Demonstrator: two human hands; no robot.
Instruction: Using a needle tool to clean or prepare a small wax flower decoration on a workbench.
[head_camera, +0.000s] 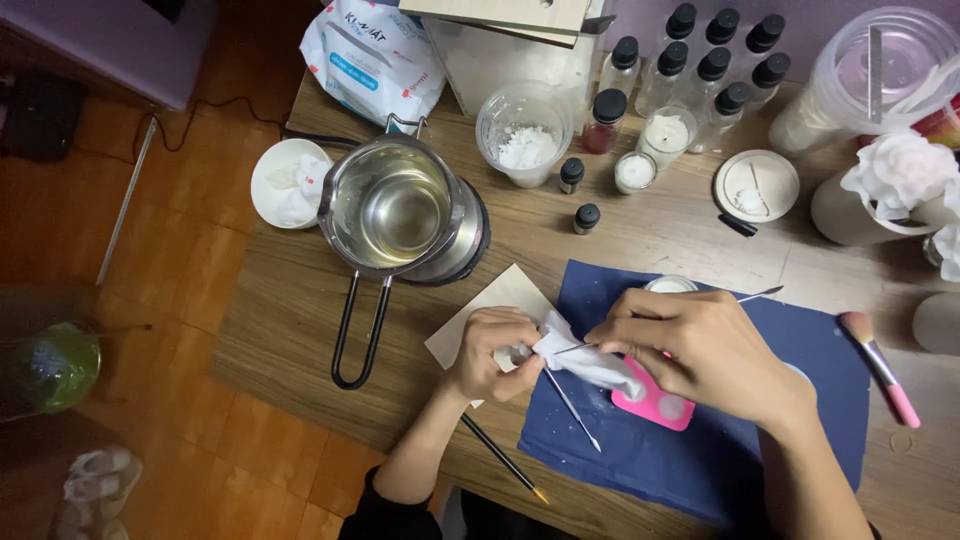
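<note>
Tissue (585, 362), white and crumpled, stretches between both hands over the blue mat (700, 450). The left hand (492, 352) is curled tight around its left end, just above the tan card (495, 300). The right hand (700, 345) pinches thin metal tweezers (755, 294) against the tissue's upper edge, fingers closed on them, and covers part of the pink mould (655, 405). A silver pick (572, 408) slants down from under the tissue. A pot (392, 207) stands beyond the left hand.
</note>
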